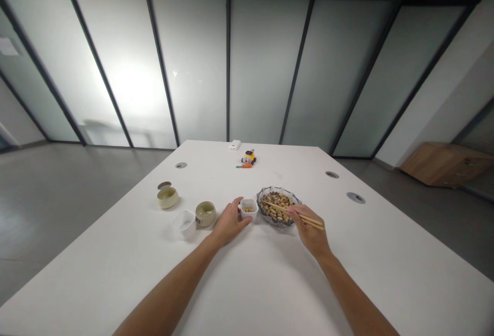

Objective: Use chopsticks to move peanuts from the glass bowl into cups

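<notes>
Left hand (228, 223) is steadying a white cup (249, 215); right hand (313, 235) is holding chopsticks (314, 221) among nuts (284, 199), a weak pinch possibly letting one slip.

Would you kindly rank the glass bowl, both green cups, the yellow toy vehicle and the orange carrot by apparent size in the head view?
Glass bowl
Left green cup and right green cup: too alike to rank
Yellow toy vehicle
Orange carrot

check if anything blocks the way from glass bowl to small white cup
Nothing visible beyond their own rims: the small white cup stands close beside the glass bowl, the left hand around the cup's left side. Chopsticks in the right hand reach into the bowl.
</notes>
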Demonstrator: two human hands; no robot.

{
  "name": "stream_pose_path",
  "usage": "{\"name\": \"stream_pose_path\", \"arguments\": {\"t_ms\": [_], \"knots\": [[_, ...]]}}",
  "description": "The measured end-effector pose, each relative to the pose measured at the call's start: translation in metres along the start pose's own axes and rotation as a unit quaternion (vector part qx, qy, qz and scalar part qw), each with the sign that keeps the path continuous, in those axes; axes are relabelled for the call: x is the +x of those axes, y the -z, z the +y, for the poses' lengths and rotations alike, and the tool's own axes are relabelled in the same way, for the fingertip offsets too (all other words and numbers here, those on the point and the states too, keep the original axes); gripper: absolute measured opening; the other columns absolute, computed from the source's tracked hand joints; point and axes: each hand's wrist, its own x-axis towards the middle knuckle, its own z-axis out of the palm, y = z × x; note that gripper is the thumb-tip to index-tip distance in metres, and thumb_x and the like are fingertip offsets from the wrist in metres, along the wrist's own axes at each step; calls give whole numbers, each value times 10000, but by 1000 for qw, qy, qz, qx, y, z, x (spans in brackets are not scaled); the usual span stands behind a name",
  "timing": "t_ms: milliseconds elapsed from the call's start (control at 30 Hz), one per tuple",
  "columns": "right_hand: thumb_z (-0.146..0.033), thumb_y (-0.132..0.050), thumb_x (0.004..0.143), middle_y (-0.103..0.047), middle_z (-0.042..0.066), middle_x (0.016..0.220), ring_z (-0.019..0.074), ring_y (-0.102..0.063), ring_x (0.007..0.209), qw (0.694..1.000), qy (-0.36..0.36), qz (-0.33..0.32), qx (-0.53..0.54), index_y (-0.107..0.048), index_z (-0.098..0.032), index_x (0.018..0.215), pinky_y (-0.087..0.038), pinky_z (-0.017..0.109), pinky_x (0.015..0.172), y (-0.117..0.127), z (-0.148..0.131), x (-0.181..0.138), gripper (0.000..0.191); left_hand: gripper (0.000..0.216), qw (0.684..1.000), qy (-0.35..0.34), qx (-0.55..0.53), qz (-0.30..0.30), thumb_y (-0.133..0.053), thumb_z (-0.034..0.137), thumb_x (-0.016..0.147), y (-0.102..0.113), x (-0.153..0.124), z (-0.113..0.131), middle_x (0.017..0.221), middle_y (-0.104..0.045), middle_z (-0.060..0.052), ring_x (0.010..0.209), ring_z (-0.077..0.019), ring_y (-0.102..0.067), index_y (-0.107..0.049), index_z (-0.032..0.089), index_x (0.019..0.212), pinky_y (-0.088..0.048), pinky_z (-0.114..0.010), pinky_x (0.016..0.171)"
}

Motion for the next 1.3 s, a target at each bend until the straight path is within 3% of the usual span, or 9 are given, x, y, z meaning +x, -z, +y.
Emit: {"name": "stream_pose_path", "arguments": {"t_ms": [333, 667, 900, 1133, 1300], "knots": [[-599, -579, 999, -778, 75, 887, 239, -734, 832, 998, -26, 52, -16, -785, -243, 882, -616, 384, 798, 2, 4, 2, 427, 722, 1000, 1, 3, 1, -741, 373, 847, -1, 1, -2, 1203, -699, -122, 1052, -268, -666, -503, 155, 1492, -518, -380, 969], [-594, -584, 1000, -791, 74, 909, 250, -743, 869, 999, -18, 21, -19, -791, -247, 891, -608, 394, 814, 0, 6, 1, 418, 726, 1000, 0, 6, -3, -742, 374, 854, 0, 0, 1, 1190, -702, -120, 1047, -266, -662, -498, 150, 1499, -513, -374, 987], [-611, -584, 991, -781, 75, 885, 249, -743, 838, 998, -24, 53, -22, -779, -248, 879, -621, 399, 802, 2, 4, 2, 427, 719, 1000, 1, 7, -6, -737, 368, 859, 0, 0, 1, 1192, -696, -117, 1055, -269, -659, -492, 154, 1501, -510, -378, 990], [-606, -658, 950, -775, 98, 945, 254, -773, 784, 980, -130, 101, 115, -760, -216, 922, -668, 413, 764, 2, 7, 1, 404, 730, 1000, 4, 12, -11, -734, 376, 867, 1, 0, 0, 1202, -691, -126, 1077, -281, -655, -484, 144, 1512, -500, -389, 1004], [-622, -697, 915, -786, 99, 1017, 256, -767, 802, 973, -138, 71, 174, -762, -223, 908, -676, 419, 727, -1, -5, 1, 405, 738, 1000, 3, 16, -8, -738, 366, 860, -1, 1, -1, 1219, -690, -133, 1079, -284, -659, -479, 143, 1514, -509, -394, 993]]}}
